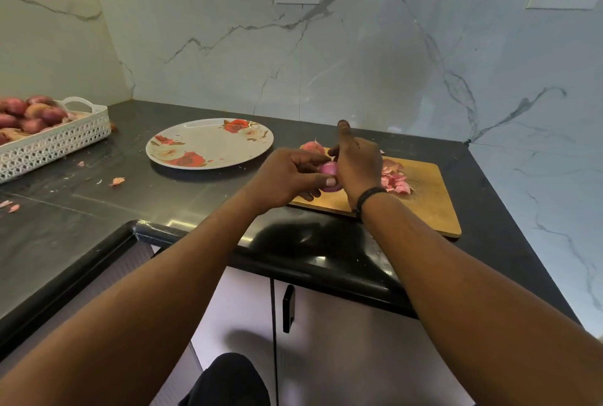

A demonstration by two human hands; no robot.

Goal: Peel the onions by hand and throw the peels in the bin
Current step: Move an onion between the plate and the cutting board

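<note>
Far left on the dark surface sits a white basket, full of red onions w/ skins on. Next, a flower plate w/ nothing on it. Few peel bits lie loose nearby.

Middle: left hand grips the onion from the side, thumb pressed on it. Right hand wraps its other side, one finger sticking up. Onion is held just above the wood board. It looks small, light, hard inside, prob. slick once bare. Skin is thin & tears easy, so best pinch a loose edge near the tip.

Right: pile of peels on the board. One more onion sits behind the hands. No bin in view.
</note>
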